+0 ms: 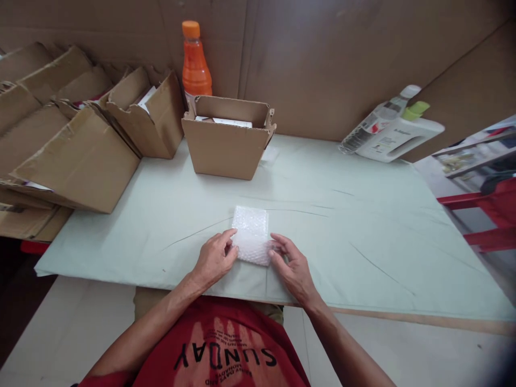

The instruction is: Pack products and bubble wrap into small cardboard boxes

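A small flat packet of bubble wrap (250, 236) lies on the pale green tablecloth, close to the table's front edge. At its left edge, my left hand (215, 257) has curled fingers, with thumb and forefinger against the wrap. My right hand (293, 267) is at the opposite edge, its thumb and bent fingers touching the side; the fingertips there are slightly blurred. Between them the two hands hold the packet low over the cloth. What is inside the wrap cannot be made out.
An open cardboard box (226, 148) with white contents stands beyond the packet, an orange drink bottle (196, 64) behind it. Several more open cardboard boxes (84, 156) crowd the left. At the back right lean a clear bottle (377, 123) and a white jug (397, 140). A red chair (487, 215) stands right.
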### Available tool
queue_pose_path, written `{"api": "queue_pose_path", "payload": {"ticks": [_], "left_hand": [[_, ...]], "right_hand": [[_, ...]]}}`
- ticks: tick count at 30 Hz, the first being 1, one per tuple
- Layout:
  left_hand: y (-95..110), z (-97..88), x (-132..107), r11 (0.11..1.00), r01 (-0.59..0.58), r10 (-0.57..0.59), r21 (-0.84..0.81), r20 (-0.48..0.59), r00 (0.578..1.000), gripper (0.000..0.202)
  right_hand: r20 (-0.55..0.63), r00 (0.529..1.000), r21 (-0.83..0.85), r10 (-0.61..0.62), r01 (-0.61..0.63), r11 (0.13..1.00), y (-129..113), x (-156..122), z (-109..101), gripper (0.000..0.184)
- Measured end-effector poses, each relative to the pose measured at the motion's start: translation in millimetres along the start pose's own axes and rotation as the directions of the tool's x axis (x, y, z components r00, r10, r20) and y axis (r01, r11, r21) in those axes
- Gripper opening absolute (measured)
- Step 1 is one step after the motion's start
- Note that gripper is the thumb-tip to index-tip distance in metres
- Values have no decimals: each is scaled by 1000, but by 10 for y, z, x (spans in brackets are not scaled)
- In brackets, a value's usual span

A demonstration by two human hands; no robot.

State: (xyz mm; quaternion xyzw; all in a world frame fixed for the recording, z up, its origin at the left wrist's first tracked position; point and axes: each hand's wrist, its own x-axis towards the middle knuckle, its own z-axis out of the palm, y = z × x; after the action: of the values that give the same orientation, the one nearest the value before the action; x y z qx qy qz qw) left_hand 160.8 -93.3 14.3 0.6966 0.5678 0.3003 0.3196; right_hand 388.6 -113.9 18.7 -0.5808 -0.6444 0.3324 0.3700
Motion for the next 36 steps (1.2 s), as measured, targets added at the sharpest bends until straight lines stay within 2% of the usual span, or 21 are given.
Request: {"api": "queue_pose_path", "payload": {"ticks": [2,4,5,7,10,12,15,19,22,25,27,29,31,33,36], "left_hand": [[4,0,15,999,24,-25,47,29,999,42],[10,-2,18,995,31,-34,95,36,999,43],[12,-1,17,993,29,-33,117,33,999,43],[13,4,15,988,19,-23,155,28,999,44],[11,13,16,983,7,-10,183,17,1000,45],[11,17,18,983,7,-9,183,12,1000,46],[14,16,19,986,18,-22,165,25,999,45],[13,-16,24,993,48,-55,110,59,997,44],[11,-84,63,999,39,-39,-3,30,999,40],[22,-168,159,994,-68,66,-89,-19,998,36],[43,-213,238,985,-129,132,-113,17,991,35],[71,-244,302,984,-122,136,-132,106,985,36],[100,-271,334,986,-65,96,-155,201,975,38],[117,-302,332,979,-4,64,-206,286,956,41],[104,-329,303,954,41,68,-297,346,936,45]], "right_hand": [[-134,978,-129,-160,143,981,-39,-63,-52,29],[-165,925,-253,-343,296,921,-109,-133,-79,29],[-130,900,-292,-415,365,884,-147,-163,-78,30],[14,864,-329,-504,480,813,-209,-195,-42,33],[246,816,-379,-523,578,723,-217,-153,60,36],[327,805,-439,-496,594,675,-166,-85,122,38],[358,802,-500,-478,597,628,-68,16,171,36],[347,779,-500,-522,624,600,-7,77,181,30],[331,779,-485,-533,625,612,-12,78,175,30],[324,791,-458,-519,611,646,-34,61,157,32],[321,797,-418,-512,604,678,-63,42,129,32],[336,810,-351,-480,581,735,-107,24,85,32],[361,844,-276,-396,503,819,-160,21,28,31],[381,886,-207,-264,360,910,-204,49,-28,29],[388,917,-137,-89,153,979,-216,147,-71,27]]}}
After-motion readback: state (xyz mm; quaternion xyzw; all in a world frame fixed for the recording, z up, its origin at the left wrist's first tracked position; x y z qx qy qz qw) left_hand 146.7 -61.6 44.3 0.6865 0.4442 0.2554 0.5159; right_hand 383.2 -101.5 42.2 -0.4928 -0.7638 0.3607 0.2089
